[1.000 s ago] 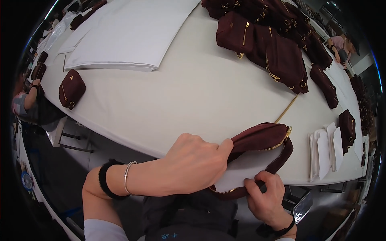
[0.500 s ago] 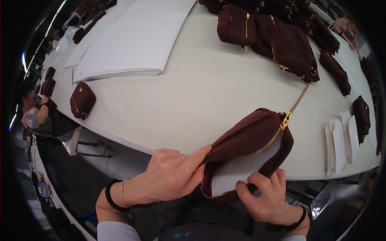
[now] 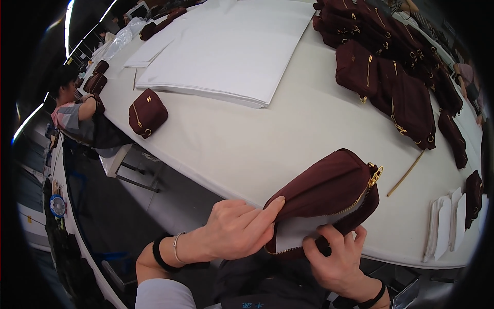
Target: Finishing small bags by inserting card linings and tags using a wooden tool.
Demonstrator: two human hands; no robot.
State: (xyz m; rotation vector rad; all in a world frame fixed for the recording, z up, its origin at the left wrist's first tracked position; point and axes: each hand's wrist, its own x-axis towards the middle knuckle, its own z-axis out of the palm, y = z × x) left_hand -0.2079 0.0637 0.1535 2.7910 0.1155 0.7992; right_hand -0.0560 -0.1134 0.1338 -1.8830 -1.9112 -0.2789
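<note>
A dark maroon zip bag (image 3: 324,188) is held in front of me at the table's near edge, its gold-toothed zip undone. White paper or a white sheet (image 3: 296,234) shows through the mouth. The gold zip puller (image 3: 376,176) sits at the far right end. My left hand (image 3: 239,229) pinches the bag's left end between thumb and fingers. On the near rim, my right hand (image 3: 337,260) grips the zip edge, its thumb and index finger at the opening. A thin tan stick (image 3: 405,173) lies on the table beyond the bag.
Large white sheets (image 3: 221,51) are stacked on the white table (image 3: 226,139). Many finished-looking maroon bags (image 3: 406,98) pile up at the far right, and a single maroon bag (image 3: 148,113) stands left. Folded white papers (image 3: 443,226) stand at right. A co-worker (image 3: 77,110) sits at left.
The whole view has swung, so the table and its things sit farther right and lower. The bag's mouth looks narrower. Both hands keep their hold on it.
</note>
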